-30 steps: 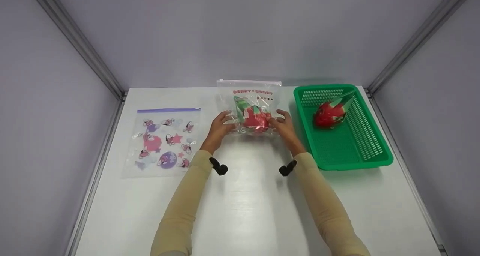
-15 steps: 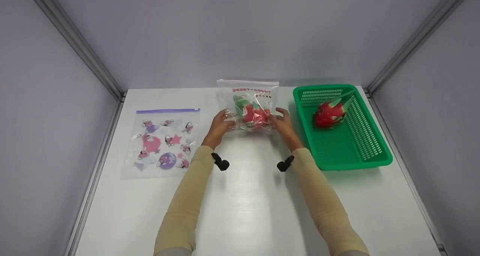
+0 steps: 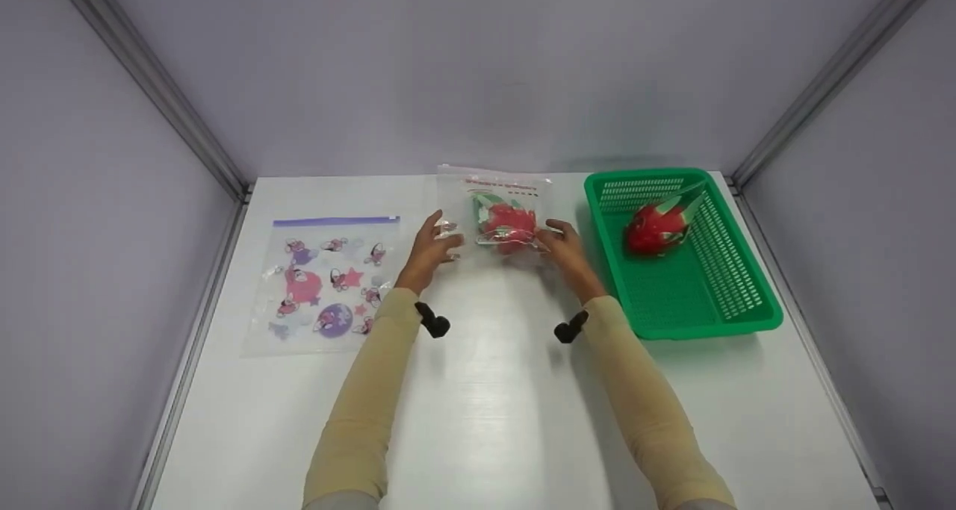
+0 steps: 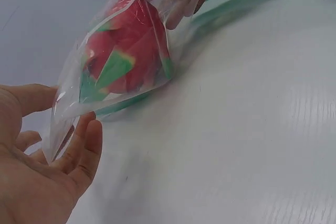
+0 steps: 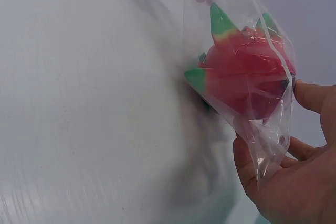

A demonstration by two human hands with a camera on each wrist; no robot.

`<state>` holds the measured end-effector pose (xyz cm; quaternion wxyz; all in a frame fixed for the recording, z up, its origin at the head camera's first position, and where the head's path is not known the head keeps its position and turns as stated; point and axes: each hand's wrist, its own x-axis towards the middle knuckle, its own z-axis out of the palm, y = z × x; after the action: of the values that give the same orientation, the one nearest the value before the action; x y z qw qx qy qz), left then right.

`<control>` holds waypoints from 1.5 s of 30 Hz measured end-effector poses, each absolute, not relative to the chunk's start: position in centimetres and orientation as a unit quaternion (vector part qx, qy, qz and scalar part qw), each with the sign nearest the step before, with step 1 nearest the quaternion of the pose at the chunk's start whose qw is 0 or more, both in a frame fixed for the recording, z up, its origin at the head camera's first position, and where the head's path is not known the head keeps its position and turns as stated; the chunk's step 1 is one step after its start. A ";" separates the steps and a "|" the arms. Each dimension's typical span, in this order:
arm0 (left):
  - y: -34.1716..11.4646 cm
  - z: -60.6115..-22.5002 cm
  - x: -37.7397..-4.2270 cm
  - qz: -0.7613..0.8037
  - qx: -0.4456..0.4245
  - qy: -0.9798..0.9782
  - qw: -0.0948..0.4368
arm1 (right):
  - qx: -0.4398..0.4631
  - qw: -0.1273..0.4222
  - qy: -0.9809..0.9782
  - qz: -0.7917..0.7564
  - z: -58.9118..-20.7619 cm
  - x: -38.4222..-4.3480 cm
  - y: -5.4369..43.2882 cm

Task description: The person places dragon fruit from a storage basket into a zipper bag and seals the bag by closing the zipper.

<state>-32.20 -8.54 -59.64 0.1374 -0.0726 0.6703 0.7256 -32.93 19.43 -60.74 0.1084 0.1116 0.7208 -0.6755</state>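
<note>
A clear zip bag (image 3: 455,189) with red lettering holds a red dragon fruit (image 3: 509,225) with green-tipped scales. It lies at the middle of the table's far side, its zip edge toward the back wall. My left hand (image 3: 427,252) is at the bag's left side, fingers spread loosely; in the left wrist view its thumb and fingers lie either side of the bag's corner. My right hand (image 3: 564,252) holds the bag's right side, thumb on one face and fingers (image 5: 244,161) on the other. Parts of both hands' fingers are hidden behind the plastic.
To the right stands a green basket (image 3: 672,329) with a second dragon fruit (image 3: 656,230) in it. A flat zip bag (image 3: 328,286) with a purple zip and cartoon prints lies at left. Grey walls (image 3: 478,69) enclose the white table (image 3: 478,420) at the back and sides.
The bag's top edge has dropped and its lettering looks more foreshortened. My left hand has shifted slightly left and its fingers have loosened. My right hand has hardly moved.
</note>
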 end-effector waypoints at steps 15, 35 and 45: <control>-9.1 -60.2 -31.5 0.745 -0.064 0.650 0.136 | 0.114 0.110 0.747 -0.645 -60.5 -33.0 19.7; -10.9 -60.2 -31.0 0.700 -0.073 0.695 0.145 | 0.089 0.044 0.808 -0.581 -59.0 -31.5 20.1; -12.3 -59.3 -29.8 0.632 -0.051 0.762 0.133 | 0.035 -0.050 0.814 -0.578 -57.9 -29.7 19.2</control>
<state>-29.84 -12.34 -59.30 0.1332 -0.0513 0.7617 0.6320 -29.74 19.21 -57.88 -0.0505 0.0353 0.8139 -0.5777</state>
